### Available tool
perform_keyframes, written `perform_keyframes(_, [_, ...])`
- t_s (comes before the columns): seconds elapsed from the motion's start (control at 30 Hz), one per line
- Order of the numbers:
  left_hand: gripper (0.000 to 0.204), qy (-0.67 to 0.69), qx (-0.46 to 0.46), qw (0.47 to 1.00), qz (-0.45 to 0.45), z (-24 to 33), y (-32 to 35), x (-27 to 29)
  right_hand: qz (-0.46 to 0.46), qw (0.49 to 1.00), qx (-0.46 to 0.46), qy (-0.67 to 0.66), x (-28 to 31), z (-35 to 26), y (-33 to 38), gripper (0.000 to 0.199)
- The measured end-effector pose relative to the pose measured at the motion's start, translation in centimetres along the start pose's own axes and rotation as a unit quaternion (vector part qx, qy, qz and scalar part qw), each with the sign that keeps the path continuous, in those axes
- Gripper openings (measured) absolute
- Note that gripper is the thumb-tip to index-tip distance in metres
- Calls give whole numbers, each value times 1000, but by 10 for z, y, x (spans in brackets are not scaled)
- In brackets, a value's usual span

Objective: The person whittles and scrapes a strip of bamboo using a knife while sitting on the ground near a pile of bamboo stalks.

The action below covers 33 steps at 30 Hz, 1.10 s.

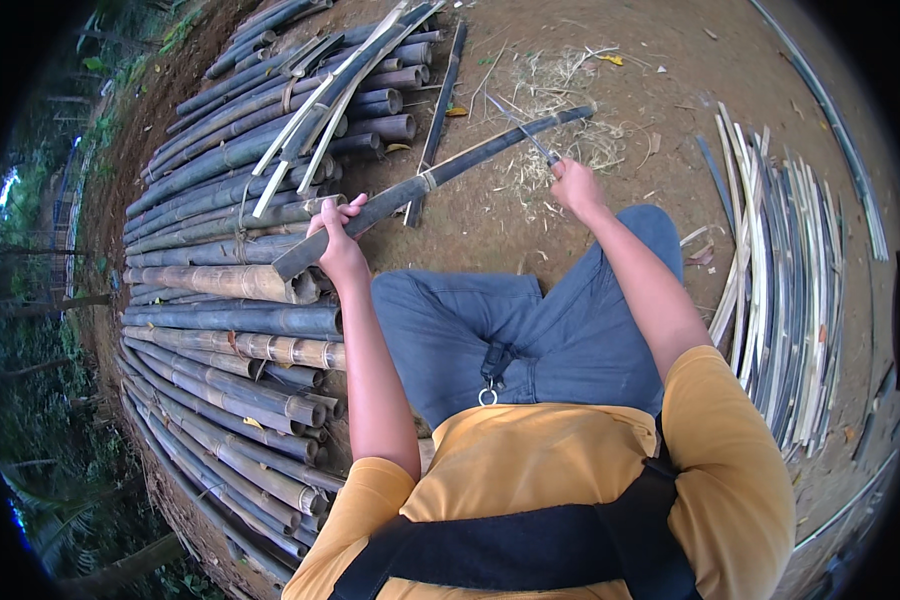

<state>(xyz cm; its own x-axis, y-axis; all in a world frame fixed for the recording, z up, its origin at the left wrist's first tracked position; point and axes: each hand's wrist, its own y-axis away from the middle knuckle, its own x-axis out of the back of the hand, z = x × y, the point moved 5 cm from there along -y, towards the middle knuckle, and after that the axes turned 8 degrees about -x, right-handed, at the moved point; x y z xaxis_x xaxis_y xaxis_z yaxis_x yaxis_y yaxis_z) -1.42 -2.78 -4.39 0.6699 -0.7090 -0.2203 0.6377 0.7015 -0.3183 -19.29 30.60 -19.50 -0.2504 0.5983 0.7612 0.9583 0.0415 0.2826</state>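
Observation:
A long dark split bamboo strip [395, 203] slants in front of me, its near end at my left and its far end up to the right. My left hand [338, 238] is wrapped round it close to the near end, fingertips showing beyond its edge. In my right hand [576, 188] is the handle of a knife [513, 117], its thin blade pointing up and to the left. Blade and strip cross near the strip's far end; whether they touch I cannot tell. Pale shavings [600, 150] lie on the ground around that end.
Stacked bamboo poles [220, 240] fill the left side, with several pale split strips [320, 105] on top. Another dark strip [438, 120] lies on the soil beyond my left hand. At the right is a bundle of thin slats [790, 290]. My bent legs [450, 330] are below the strip.

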Motion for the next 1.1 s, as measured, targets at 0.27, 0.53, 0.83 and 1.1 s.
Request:
perform_keyframes(0.27, [33, 5, -15, 1000, -17, 11, 2, -12, 18, 998, -66, -16, 11, 17, -6, 18])
perform_keyframes(0.53, [34, -7, -2, 1000, 7, -1, -7, 5, -31, 999, -8, 37, 13, -14, 8, 22])
perform_keyframes(0.83, [32, 0, -12, 1000, -16, -4, -11, 13, -40, 998, 44, 38, 13, -22, 19, 17])
perform_keyframes(1.1, [34, 25, 12, 1000, -3, -6, -16, 10, 14, 998, 21, 63, -3, -23, 23, 15])
